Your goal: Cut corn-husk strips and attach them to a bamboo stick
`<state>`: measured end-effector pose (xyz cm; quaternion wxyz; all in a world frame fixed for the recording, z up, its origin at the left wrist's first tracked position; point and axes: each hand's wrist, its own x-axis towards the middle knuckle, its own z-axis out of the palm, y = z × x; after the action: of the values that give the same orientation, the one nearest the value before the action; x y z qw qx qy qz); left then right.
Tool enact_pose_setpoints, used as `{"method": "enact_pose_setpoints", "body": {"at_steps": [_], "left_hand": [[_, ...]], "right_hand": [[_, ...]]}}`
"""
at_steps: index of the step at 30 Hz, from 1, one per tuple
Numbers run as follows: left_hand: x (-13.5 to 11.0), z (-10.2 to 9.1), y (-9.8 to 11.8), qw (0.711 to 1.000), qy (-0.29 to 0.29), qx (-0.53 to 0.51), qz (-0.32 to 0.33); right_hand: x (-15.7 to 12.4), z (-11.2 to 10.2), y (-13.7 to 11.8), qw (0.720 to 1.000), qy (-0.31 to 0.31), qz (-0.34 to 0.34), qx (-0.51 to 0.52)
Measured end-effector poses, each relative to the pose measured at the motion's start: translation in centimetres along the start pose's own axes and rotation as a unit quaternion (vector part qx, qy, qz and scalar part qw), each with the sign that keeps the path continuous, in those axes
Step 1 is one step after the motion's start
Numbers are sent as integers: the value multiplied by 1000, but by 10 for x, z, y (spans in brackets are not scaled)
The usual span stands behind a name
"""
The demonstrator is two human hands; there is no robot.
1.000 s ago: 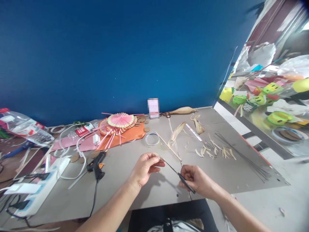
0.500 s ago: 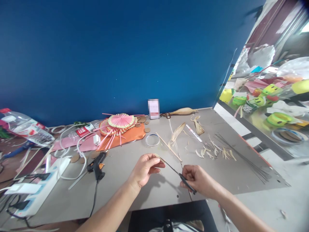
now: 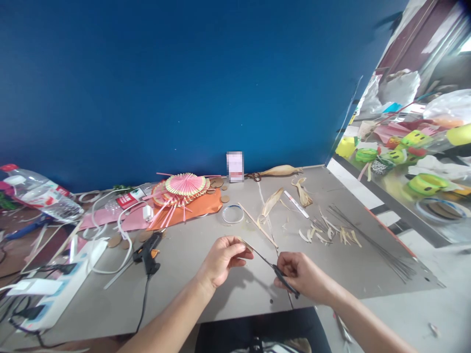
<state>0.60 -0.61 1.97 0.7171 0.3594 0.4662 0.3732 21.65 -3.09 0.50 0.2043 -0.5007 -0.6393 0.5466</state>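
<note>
My left hand (image 3: 230, 260) is closed in a pinch above the table, the other fingers loosely curled. Between thumb and forefinger is the tip of a thin strip (image 3: 246, 242), pale at this end. A thin dark length (image 3: 263, 257) runs from there down toward my right hand; whether it is wire or part of a tool I cannot tell. My right hand (image 3: 300, 274) is wrapped round a black-handled tool (image 3: 285, 280), its kind unclear. Past the hands lie a tan stick (image 3: 257, 225), a dried husk (image 3: 271, 205) and several cut husk pieces (image 3: 314, 233).
A glue gun (image 3: 147, 255) and a white power strip (image 3: 68, 284) with cables lie at left. Behind them are pink paper fans (image 3: 186, 184) and a plastic bottle (image 3: 44, 196). A white ring (image 3: 233, 214), a marker (image 3: 296, 204) and thin wires (image 3: 375, 245) lie farther right. A blue wall (image 3: 206, 88) stands behind.
Both hands stay nearly in place. My left hand has shifted very slightly down and right, and the view has moved a little.
</note>
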Motion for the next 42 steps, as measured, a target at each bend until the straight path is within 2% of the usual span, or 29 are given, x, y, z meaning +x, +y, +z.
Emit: {"method": "enact_pose_setpoints", "body": {"at_steps": [12,22,30,42], "left_hand": [[-2,3,-2,999,-9,34,-10],[-3,4,-1,998,-22,62,-13],[-5,5,0,996,-36,80,-26],[-10,9,3,992,-49,111,-25]], "right_hand": [[0,-3,2,1000,-13,17,15],[-2,-7,2,1000,-11,20,-19],[-2,-12,-2,999,-45,-2,-16],[-2,-8,4,998,-54,17,14]]}}
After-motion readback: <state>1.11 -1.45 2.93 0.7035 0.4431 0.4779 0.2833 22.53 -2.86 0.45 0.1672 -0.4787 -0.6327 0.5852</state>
